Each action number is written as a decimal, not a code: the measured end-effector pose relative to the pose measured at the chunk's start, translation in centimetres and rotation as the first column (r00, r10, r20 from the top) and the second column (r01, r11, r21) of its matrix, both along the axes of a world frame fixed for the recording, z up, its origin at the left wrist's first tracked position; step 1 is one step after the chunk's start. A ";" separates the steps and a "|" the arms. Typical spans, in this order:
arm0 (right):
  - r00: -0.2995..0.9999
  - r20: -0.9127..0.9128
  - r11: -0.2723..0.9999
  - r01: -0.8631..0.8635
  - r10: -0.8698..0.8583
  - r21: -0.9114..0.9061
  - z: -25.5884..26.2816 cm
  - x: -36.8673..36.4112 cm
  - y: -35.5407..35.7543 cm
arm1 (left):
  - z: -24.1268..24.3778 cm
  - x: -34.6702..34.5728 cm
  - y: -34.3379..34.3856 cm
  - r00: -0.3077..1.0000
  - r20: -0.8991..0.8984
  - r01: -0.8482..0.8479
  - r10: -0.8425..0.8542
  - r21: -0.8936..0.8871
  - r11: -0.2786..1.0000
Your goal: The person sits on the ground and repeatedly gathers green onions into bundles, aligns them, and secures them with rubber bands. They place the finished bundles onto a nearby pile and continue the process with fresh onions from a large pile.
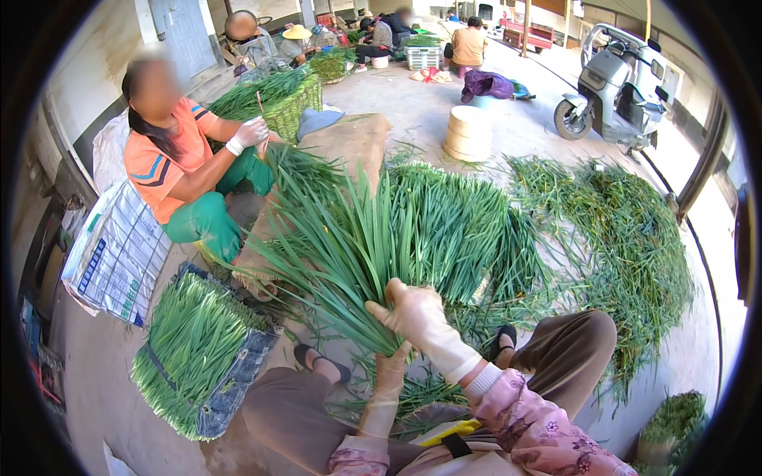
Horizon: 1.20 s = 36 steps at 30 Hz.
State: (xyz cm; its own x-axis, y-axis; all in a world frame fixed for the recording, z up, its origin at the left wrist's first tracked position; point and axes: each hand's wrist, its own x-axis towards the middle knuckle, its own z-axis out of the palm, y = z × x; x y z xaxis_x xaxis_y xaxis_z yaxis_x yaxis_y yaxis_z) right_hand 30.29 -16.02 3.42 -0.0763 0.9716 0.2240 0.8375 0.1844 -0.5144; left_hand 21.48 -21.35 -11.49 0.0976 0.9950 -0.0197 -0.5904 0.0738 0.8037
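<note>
A fanned bunch of long, flat green leaves, apparently garlic chives [351, 262], stands between my knees with its tips pointing up and away. My left hand [390, 375], in a thin pale glove, is closed around the lower end of the bunch. Just above it, my right hand [419, 315], gloved too, has its thumb and fingers around some leaves on the bunch's near side. The stem ends are mostly hidden by my hands. Right behind the bunch lies a wide pile of chives [464, 232] in neat rows.
Loose trimmings [619, 256] cover the floor at right. To the left, a denim-wrapped bundle of chives [190, 351] lies near a person in an orange shirt [169, 154], whose gloved hands hold a thin strip. Beyond are a sacking-covered bench [351, 140], a pale bucket [468, 134] and a scooter [619, 83].
</note>
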 end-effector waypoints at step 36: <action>0.953 -0.299 0.982 -0.104 0.052 -0.159 -1.5 5.8 -1.9 | -3.3 -3.3 0.3 0.760 0.499 0.506 -0.416 -0.053 0.861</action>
